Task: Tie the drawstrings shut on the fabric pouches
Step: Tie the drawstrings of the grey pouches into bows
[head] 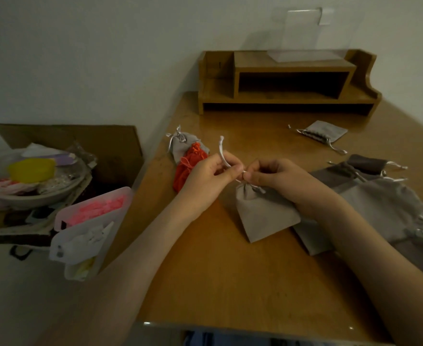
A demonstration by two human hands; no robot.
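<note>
The left hand (213, 171) and right hand (280, 181) are each pinching the white drawstring (221, 152) at the neck of one grey pouch (262, 216) lying mid-frame on the desk (218, 283). Bare wood is stretching below it to the near edge. One tied pouch (184, 146) and one orange pouch (189, 168) are sitting by the left edge, one flat pouch (322, 132) is lying upper right, and a heap of pouches (380, 203), too tangled to count, is crowding the right edge.

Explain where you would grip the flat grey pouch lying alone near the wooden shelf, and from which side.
Probably best to pinch its gathered mouth hem from the near side: the grey pouch lies flat, and that ruffled edge, with cords trailing from both ends, is nearest.
</note>
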